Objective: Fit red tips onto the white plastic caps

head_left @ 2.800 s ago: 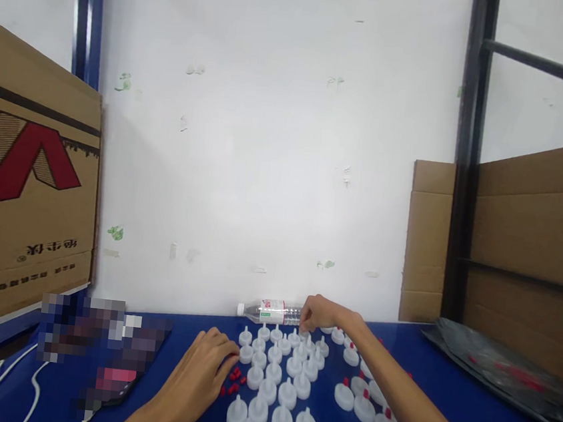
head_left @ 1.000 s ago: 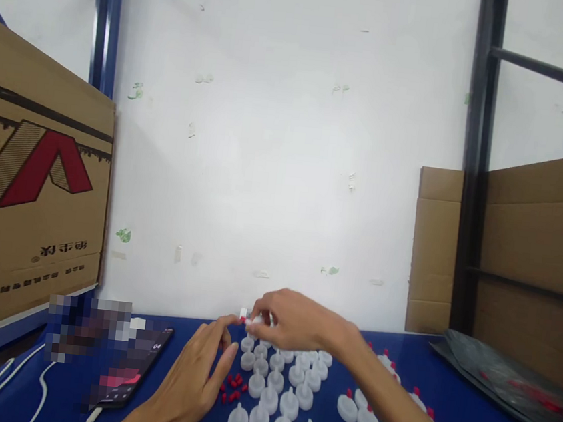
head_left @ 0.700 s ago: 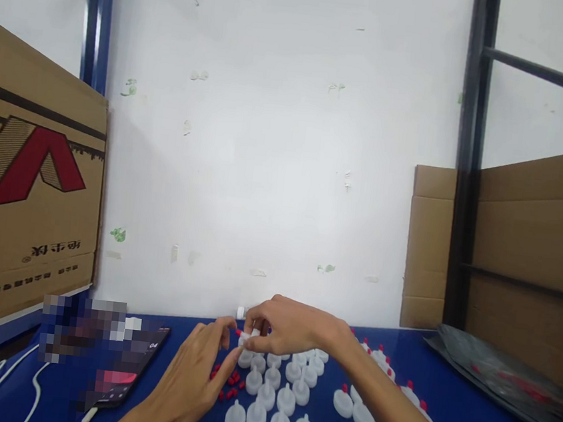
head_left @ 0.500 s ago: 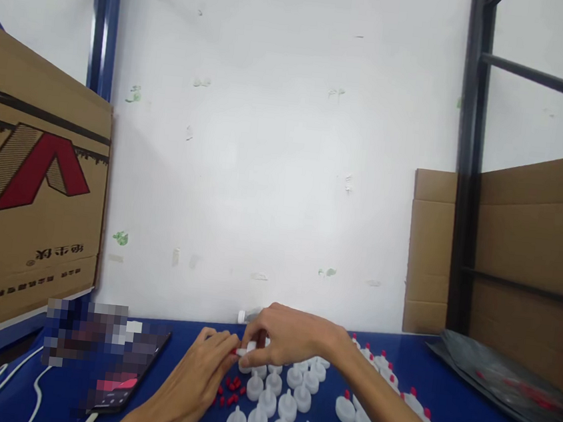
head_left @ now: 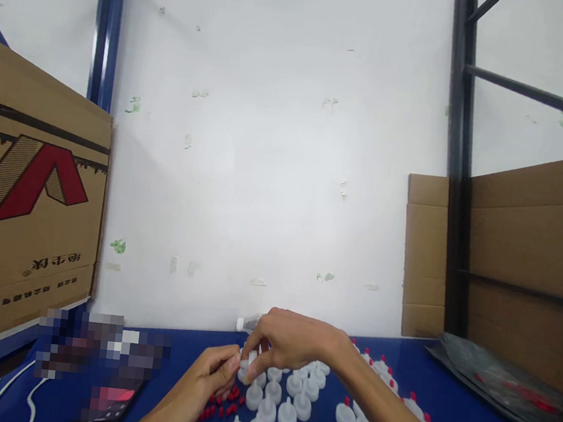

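Observation:
My right hand point(head_left: 288, 341) pinches a small white nozzle cap point(head_left: 247, 368) above the blue table point(head_left: 447, 403). My left hand point(head_left: 211, 375) meets it from the left, its thumb and fingers pressed against the same cap. Whether a red tip sits between the left fingers is hidden. Below the hands lie loose small red tips point(head_left: 220, 409). Several bare white nozzle caps point(head_left: 276, 412) stand in rows under and in front of the hands. To the right stand several white caps with red tips point(head_left: 381, 409).
A clear water bottle point(head_left: 245, 323) lies against the white wall behind my hands. A phone point(head_left: 113, 403) with white cables point(head_left: 12, 384) lies at the left, by a big cardboard box point(head_left: 24, 211). Cardboard and a black rack stand at the right, above dark plastic bags point(head_left: 504, 389).
My right hand picked a white cap from the far rows and brought it toward me. My left hand rose from the red tips to meet it. The view tilted up slightly.

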{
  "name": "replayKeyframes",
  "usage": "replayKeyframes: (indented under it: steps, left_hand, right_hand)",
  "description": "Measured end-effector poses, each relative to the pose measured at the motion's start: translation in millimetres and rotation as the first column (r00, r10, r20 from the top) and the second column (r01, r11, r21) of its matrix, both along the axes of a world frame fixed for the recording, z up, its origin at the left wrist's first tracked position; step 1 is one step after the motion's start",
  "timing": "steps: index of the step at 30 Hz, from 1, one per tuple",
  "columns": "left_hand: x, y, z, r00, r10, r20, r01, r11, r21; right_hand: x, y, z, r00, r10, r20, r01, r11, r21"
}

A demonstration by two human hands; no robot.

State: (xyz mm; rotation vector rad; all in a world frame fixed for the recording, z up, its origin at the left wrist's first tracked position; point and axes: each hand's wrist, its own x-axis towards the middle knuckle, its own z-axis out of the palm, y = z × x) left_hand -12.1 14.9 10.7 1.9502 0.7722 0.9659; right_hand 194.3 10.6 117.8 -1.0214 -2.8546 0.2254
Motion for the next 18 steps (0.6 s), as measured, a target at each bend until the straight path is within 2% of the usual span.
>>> replayKeyframes:
  steps: [2,4,8,11,15,18]
  left_hand:
    - [4,4,0.8,0.985,-0.107,0.134,0.125,0.982,-0.141]
    - [7,7,1.0,0.97,-0.135,0.201,0.175,0.964,-0.199]
    - [6,9,0.4,0.967,-0.096,0.236,0.148,0.965,-0.215]
    - [-1,11,2.2,0.961,-0.058,0.27,0.118,0.97,-0.214]
    - [-12,18,5.3,0.978,0.044,0.203,-0.009,0.986,-0.168]
    - [-14,24,1.5,0.982,0.123,0.146,-0.107,0.988,-0.11]
  right_hand:
    - [-2,-5,0.9,1.0,-0.016,0.019,0.014,0.996,0.085]
    - [-6,-11,0.1,0.998,-0.04,0.052,0.03,0.985,0.171]
    - [-19,-18,-5.0,0.992,-0.068,0.109,0.025,0.937,0.35]
    - [-16,-7,-5.4,0.983,-0.146,0.112,0.073,0.867,0.493]
    - [24,25,0.1,0.935,-0.347,-0.077,0.332,0.778,0.533]
    - [67,49,-1.2,0.862,-0.483,-0.156,0.493,0.726,0.48]
